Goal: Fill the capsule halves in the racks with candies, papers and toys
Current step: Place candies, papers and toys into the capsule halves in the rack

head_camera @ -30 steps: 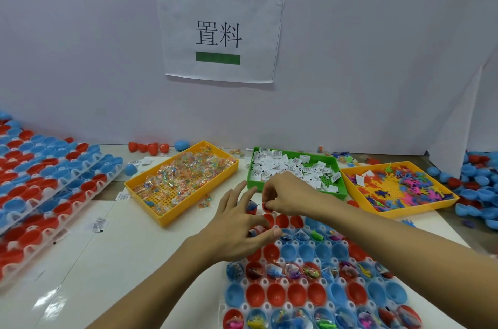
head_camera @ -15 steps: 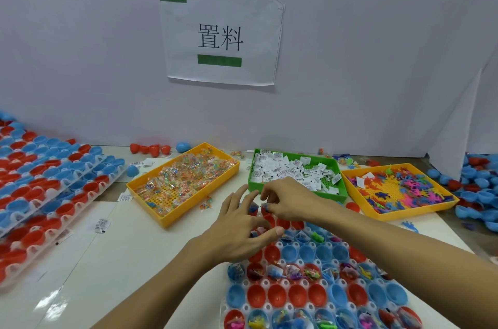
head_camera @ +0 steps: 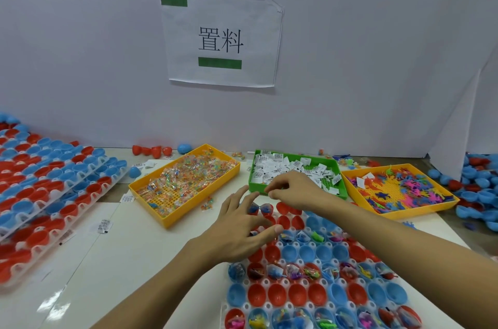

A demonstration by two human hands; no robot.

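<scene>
Head view: the left hand (head_camera: 239, 231) is held open, fingers spread, over the rack (head_camera: 318, 285) of capsule halves on the table (head_camera: 129, 261); the right hand (head_camera: 293, 190) is curled, fingertips pinched, by the green tray (head_camera: 296, 172) of papers; what is pinched cannot be told.

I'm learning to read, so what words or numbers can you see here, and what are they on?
"置料": in black, on the white paper sign stuck to the wall, between two plain green bars.
Paper slips in the green tray: small black print, too tiny to read.
Loose slips on the table: also too small and blurred to read.
</scene>
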